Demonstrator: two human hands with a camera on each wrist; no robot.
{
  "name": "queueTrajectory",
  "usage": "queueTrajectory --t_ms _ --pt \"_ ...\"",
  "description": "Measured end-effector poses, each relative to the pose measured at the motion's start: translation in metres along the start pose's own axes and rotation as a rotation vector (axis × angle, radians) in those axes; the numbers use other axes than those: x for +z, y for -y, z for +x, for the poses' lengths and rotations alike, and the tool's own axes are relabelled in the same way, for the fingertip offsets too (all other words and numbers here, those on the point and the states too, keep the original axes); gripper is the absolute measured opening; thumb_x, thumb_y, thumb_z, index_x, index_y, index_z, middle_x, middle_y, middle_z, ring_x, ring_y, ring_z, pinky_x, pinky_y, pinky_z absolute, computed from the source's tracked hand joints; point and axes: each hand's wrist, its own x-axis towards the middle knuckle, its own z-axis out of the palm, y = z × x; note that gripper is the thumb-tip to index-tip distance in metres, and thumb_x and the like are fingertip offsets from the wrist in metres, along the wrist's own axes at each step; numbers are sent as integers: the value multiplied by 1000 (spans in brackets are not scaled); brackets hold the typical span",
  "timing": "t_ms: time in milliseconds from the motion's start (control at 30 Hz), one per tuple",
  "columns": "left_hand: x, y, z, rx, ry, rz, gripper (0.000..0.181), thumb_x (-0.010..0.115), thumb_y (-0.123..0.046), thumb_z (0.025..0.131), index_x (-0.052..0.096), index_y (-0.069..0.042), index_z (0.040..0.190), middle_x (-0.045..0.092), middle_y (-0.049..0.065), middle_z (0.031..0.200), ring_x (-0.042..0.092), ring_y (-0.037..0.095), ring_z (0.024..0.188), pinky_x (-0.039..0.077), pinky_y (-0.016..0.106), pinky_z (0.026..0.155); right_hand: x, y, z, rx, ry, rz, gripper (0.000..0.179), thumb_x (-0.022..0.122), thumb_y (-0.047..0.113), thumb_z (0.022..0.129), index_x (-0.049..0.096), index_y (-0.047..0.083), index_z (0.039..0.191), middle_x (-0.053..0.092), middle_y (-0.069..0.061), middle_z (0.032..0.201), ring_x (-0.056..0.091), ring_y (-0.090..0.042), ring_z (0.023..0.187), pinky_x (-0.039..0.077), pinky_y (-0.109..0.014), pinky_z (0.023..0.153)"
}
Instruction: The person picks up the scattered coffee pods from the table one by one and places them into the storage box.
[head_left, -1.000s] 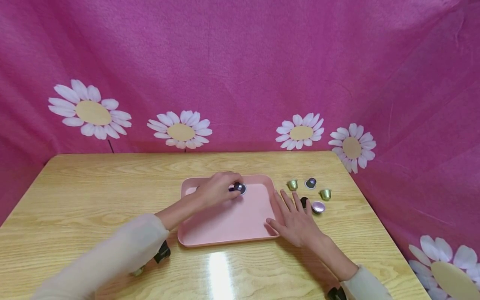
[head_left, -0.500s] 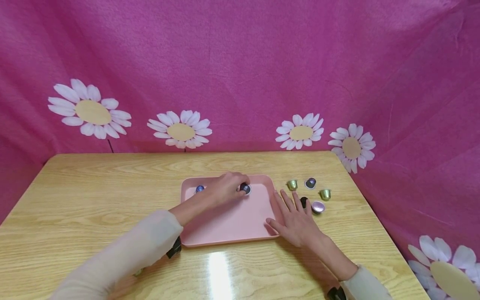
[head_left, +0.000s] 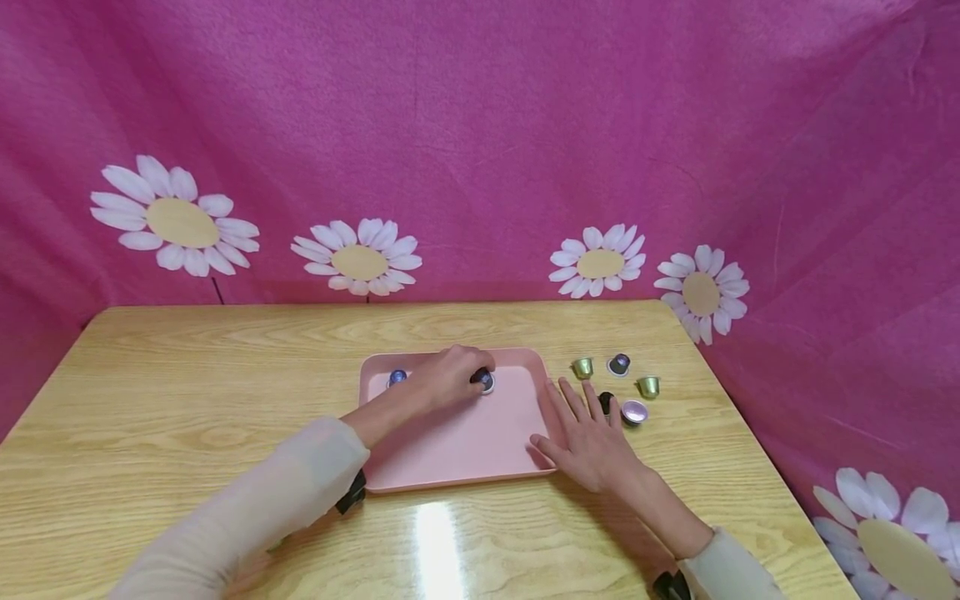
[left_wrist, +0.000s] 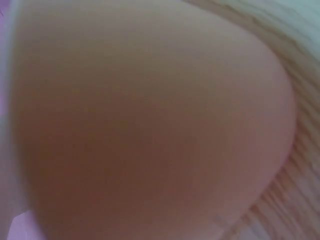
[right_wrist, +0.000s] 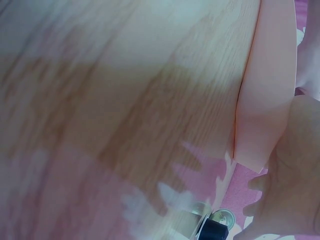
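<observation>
My left hand point(head_left: 448, 379) is over the back of the pink tray point(head_left: 465, 454), pinching a dark coffee capsule point(head_left: 484, 381) with a pale rim between thumb and fingers. A blue coffee capsule point(head_left: 397, 377) stands in the tray's back left corner, partly covered by that hand's wrist. With fingers spread, my right hand point(head_left: 592, 450) lies along the tray's right edge, its thumb over the rim. In the right wrist view, the tray's outer wall point(right_wrist: 265, 90) runs up beside the hand. Blurred skin fills most of the left wrist view.
Right of the tray lie two gold-green capsules point(head_left: 582, 368), a dark purple one point(head_left: 619, 364), a black one point(head_left: 606, 402) partly behind my right fingers, and one with its lilac lid point(head_left: 634, 412) up. A pink daisy-print cloth point(head_left: 480, 167) hangs behind the wooden table point(head_left: 225, 358).
My left hand has shifted a little to the right along the tray's back with the dark capsule, uncovering the blue capsule. The right hand has stayed in place.
</observation>
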Motion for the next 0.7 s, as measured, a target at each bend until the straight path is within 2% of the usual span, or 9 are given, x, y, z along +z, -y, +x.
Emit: queueTrajectory --t_ms 400,700 --pt "0 7 -3 14 11 43 8 71 -5 89 70 -5 97 68 3 96 58 15 85 48 28 74 -1 1 2 14 21 -14 83 49 59 97 25 9 159 26 -19 161 16 -48 146 12 -75 107" --pt "-1 9 -4 4 16 26 11 70 -6 90 71 -5 101 69 4 98 59 15 86 50 30 77 -1 1 1 20 26 -19 83 48 59 97 25 10 159 26 -18 161 16 -48 146 12 -75 107"
